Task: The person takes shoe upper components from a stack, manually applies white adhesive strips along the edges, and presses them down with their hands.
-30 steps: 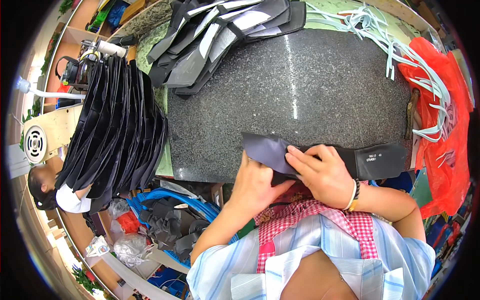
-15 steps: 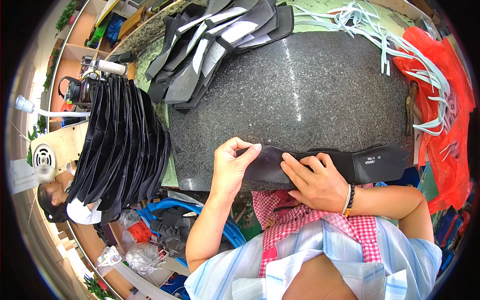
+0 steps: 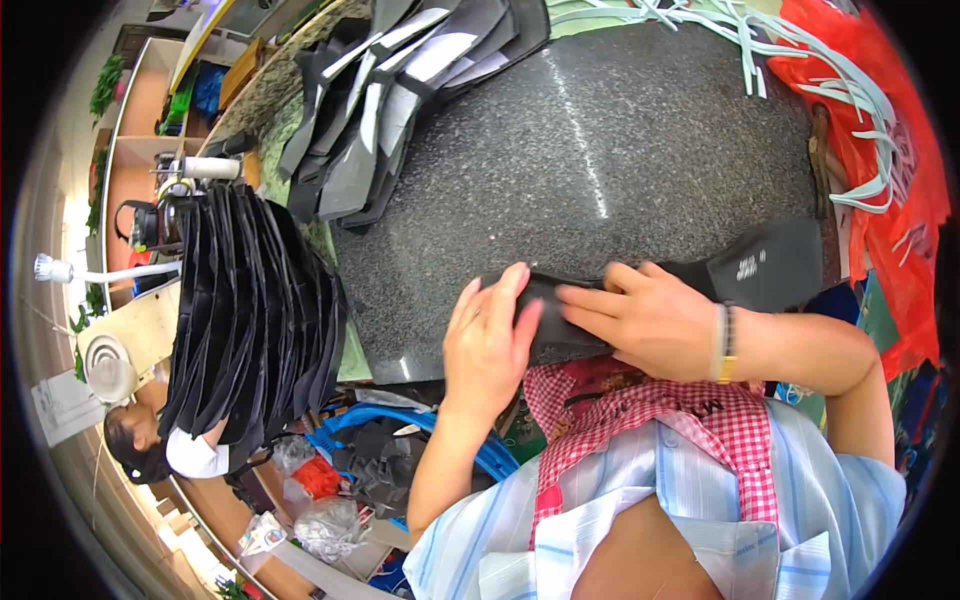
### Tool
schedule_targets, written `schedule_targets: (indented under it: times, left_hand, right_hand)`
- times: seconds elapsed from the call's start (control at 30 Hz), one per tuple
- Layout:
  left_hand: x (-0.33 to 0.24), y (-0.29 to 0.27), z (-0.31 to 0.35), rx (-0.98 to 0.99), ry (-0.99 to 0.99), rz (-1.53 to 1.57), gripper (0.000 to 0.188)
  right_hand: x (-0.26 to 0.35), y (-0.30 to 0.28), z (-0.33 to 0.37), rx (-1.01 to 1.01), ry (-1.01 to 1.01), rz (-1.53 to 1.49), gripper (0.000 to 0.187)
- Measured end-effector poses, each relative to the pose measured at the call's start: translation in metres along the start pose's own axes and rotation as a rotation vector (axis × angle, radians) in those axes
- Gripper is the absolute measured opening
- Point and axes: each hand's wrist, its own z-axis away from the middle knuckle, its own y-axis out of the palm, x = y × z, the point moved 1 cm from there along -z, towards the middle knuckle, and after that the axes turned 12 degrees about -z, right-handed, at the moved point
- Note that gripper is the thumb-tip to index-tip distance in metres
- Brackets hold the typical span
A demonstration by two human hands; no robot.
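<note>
A long black shoe-upper-like piece (image 3: 768, 268) of leather-like sheet lies along the near edge of a dark speckled stone slab (image 3: 500, 200). White print marks its wide right end. My left hand (image 3: 485, 345) is at its left end, with thumb and forefinger around the edge and the rest of the fingers bent. My right hand (image 3: 655, 325) grips the piece near its middle, fingers laid over it and pointing left; its thumb is hidden. The stretch between both hands is slightly blurred and partly covered by fingers.
Black cut pieces (image 3: 400, 100) are heaped at the slab's far left. A thick row of black pieces (image 3: 255, 310) hangs at left. Pale strips (image 3: 860, 120) lie over a red plastic bag (image 3: 915, 200) at right. Below stands a blue basket (image 3: 490, 455); another person (image 3: 190, 450) is far left.
My left hand has moved slightly right, its pinch loosening around the end. My right hand has shifted a little right and up, and the piece's printed end now tilts upward.
</note>
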Motion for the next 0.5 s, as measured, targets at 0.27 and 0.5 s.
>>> schedule_targets:
  times: [0.27, 0.5]
  left_hand:
    - [-0.057, 0.006, -0.009, 0.146, 0.506, 0.0, 0.042]
    - [-0.078, 0.01, -0.011, 0.146, 0.509, -0.011, 0.039]
  right_hand:
    - [-0.025, -0.022, 0.057, -0.114, 0.17, -0.441, 0.039]
    - [-0.027, -0.008, 0.078, -0.085, -0.03, -0.13, 0.045]
